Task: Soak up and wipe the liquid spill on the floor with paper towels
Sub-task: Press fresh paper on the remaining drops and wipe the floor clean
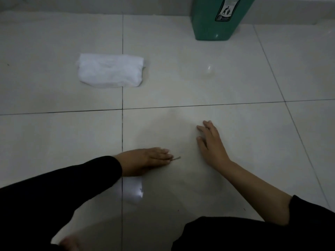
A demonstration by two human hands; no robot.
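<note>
A white pack of paper towels (110,72) lies on the pale tiled floor, far left of centre. A faint clear puddle (208,70) with a small glint sits on the tile to its right, in front of the bin. My left hand (145,158) rests flat on the floor, palm down, holding nothing. A tiny stick-like scrap (176,158) lies at its fingertips. My right hand (211,144) rests on the same tile with its fingers spread and nothing in it. Both hands are well short of the towels and the puddle.
A green waste bin (217,19) stands against the wall at the top. Dark grout lines (122,98) cross the floor. My bare foot (70,242) shows at the bottom left and my dark-clothed knee (235,234) at the bottom right.
</note>
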